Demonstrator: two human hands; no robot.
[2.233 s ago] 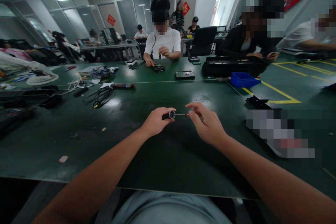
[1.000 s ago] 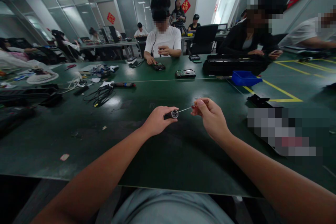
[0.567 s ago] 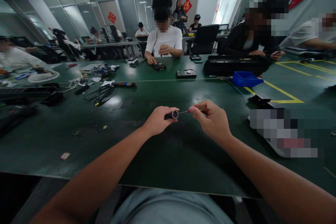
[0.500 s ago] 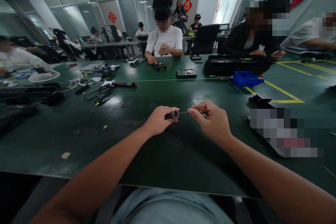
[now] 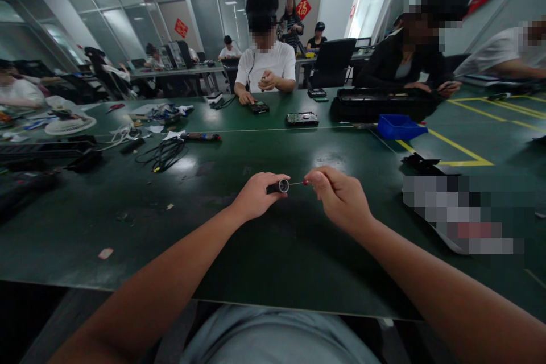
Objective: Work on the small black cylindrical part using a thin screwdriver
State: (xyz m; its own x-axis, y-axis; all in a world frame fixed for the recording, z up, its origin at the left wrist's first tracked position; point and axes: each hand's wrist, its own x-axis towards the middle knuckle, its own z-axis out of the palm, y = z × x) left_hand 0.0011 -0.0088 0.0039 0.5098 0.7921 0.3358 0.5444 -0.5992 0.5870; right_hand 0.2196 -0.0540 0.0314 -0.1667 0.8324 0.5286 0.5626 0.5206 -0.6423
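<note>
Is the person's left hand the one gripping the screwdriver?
No, the right hand grips the screwdriver, while the left hand holds a dark cylinder with a pale ring at its end.

The black tube (image 5: 278, 186) has a round silver end. Right of the tube, a thin screwdriver (image 5: 297, 183) points at it.

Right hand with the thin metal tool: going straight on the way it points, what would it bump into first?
Most likely the black cylinder in the left hand: the right hand points toward it, and its thin metal tool seems to reach it, though depth is unclear.
</note>
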